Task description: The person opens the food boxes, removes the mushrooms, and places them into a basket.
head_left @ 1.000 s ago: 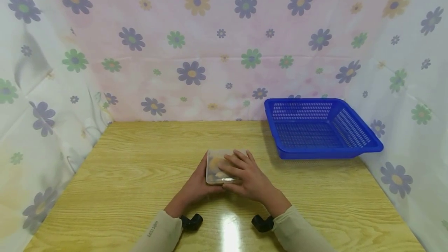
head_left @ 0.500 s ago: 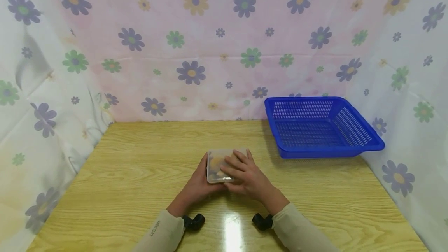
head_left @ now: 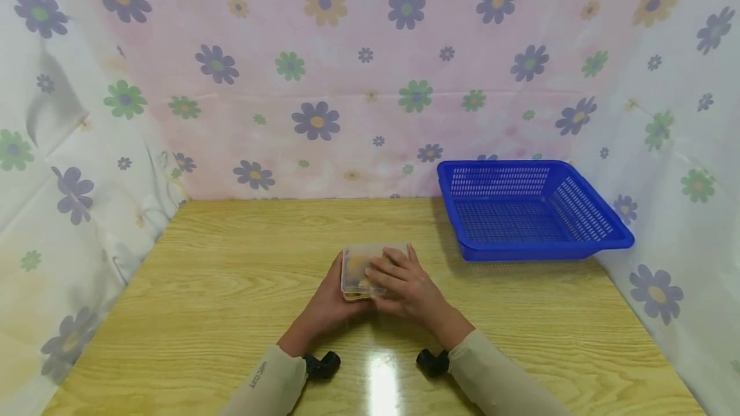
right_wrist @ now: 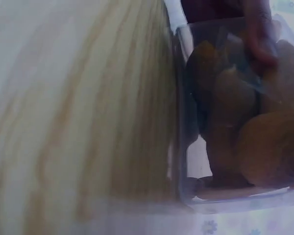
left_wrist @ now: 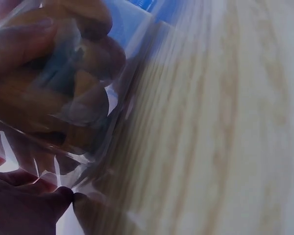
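Note:
A clear plastic box (head_left: 354, 297) is held low over the middle of the table. My left hand (head_left: 329, 303) grips it from the left and the near side. My right hand (head_left: 412, 291) lies over the right half of its translucent lid (head_left: 360, 264), fingers spread on top and thumb at the near edge. Along that near edge, a thin gap shows between lid and box. Through the wall in the right wrist view, several rounded orange-brown pieces (right_wrist: 232, 98) fill the box; their kind is blurred. The left wrist view has the box wall (left_wrist: 115, 132) close up.
On the right at the back of the wooden table (head_left: 243, 236) stands a blue perforated plastic basket (head_left: 520, 254). A flower-printed cloth (head_left: 370, 82) hangs behind the table and along both sides. Black wrist mounts (head_left: 322, 364) stick out below the sleeves.
The near edge of the lid has risen slightly off the box, so a gap shows there now. Both hands have stayed nearly in place, with only small shifts of the right fingers.

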The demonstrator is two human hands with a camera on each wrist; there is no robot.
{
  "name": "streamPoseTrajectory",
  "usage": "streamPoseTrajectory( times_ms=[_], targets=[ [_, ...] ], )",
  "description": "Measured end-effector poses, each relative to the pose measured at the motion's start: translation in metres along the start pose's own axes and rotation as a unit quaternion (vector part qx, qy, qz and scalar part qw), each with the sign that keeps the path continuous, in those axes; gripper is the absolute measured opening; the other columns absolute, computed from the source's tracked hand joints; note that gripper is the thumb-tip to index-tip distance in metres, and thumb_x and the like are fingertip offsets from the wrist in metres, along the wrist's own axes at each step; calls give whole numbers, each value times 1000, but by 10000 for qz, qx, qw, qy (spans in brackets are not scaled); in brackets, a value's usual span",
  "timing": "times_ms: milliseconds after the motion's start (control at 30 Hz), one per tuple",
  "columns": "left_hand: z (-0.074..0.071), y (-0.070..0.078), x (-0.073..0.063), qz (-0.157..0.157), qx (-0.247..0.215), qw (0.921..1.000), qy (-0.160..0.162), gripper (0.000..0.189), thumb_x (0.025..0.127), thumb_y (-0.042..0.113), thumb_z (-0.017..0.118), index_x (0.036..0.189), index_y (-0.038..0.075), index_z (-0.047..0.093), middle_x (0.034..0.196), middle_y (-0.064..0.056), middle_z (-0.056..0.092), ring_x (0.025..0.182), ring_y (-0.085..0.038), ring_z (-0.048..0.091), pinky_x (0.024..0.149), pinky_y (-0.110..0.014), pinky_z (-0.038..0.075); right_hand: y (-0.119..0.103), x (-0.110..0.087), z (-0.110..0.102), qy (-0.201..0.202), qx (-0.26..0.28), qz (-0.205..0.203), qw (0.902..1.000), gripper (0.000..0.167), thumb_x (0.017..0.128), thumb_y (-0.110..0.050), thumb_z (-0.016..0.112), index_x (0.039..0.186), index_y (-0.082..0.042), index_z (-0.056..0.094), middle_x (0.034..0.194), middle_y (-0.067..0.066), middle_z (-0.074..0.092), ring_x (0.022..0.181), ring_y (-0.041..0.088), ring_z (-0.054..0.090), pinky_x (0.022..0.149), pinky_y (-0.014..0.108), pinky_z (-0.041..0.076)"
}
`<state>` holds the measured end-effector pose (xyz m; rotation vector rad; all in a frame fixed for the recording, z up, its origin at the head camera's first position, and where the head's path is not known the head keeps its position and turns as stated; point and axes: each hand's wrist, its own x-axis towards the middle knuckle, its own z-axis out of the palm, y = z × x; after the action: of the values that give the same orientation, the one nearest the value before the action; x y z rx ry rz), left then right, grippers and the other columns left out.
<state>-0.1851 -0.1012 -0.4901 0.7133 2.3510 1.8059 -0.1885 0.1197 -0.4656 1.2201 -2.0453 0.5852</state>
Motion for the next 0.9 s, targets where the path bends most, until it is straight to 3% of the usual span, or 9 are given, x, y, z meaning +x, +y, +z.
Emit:
streamPoseTrajectory(
  times_ms=[133,300,500,667,767,900],
  targets=[
    [-1,-2,2,35,-45,10000,-65,103,77,21,84,154,26,15,133,1,49,113,-17,57,93,-32,51,-2,6,-6,-158,151,248,9995,41,89,-36,70,122,-12,69,124,9,67,121,36,56,94,73,38],
    [-2,2,2,-55,-8,9999,-117,101,77,20,83,153,28,17,134,2,48,116,-16,57,94,-29,51,-4,18,-18,-756,401,701,9939,43,86,-31,75,124,-14,68,127,8,66,124,36,56,99,72,36],
    [-6,22,-3,-258,-65,9993,-275,104,77,17,83,155,19,13,137,-2,44,121,-22,54,94,-30,51,-1,30,-35,-1721,709,1353,9732,47,88,-34,71,132,-19,63,134,6,61,131,32,51,104,68,34],
    [-9,30,-6,-527,68,9980,-342,109,77,19,84,156,22,8,139,-2,40,124,-21,51,98,-32,49,5,40,-44,-2247,935,1540,9576,45,93,-38,63,135,-20,60,137,5,59,132,30,50,107,62,36],
    [-9,30,-7,-549,27,9980,-319,111,76,20,85,155,26,8,140,-4,39,125,-22,50,98,-32,49,10,44,-47,-2302,1110,1546,9543,44,93,-37,64,133,-19,61,136,5,60,129,28,54,103,54,45],
    [-8,8,-5,-383,31,9990,-227,111,74,22,86,154,34,9,142,1,38,126,-20,48,100,-36,47,16,52,-54,-2367,1478,1662,9458,42,93,-36,65,131,-19,62,133,3,62,121,24,60,96,43,52]
  ],
)
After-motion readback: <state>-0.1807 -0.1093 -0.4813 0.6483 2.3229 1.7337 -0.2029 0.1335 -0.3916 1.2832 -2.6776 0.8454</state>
